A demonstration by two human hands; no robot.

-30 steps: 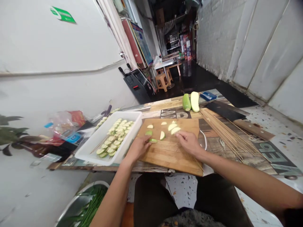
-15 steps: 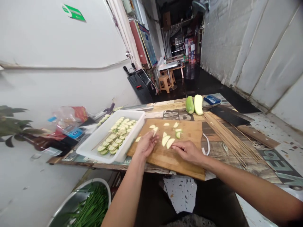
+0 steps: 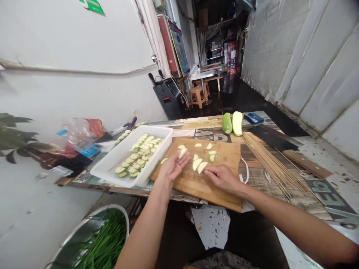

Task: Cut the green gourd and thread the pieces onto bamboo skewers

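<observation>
Opening out now, the left hand turns its palm up, its fingers straighter than half a second ago, when they curl tighter around the pale slice. A second ago it's down at the cutting board; now it's up over the board's left side, fingers extended close together, slice up by thumb and forefinger. The right hand barely shifts since the last half-second, thumb pressed to forefinger, tips right beside the paired slices over mid-board.

Counting up: one slice at the left hand, two at the right, and around seven loose slices on the board, two of them overlapping so closely that they could be one. Beyond it, two long squash pieces, one green-skinned, one pale-faced; one cleaver; one blue packet. Left of the board, one white tray.

Tough to make out: whatever thin thing sits in that right-hand pinch. The sliced rows in the tray and the bundled thin sticks overlap too much to count. Bottom left, the basin of greens is cut off.
</observation>
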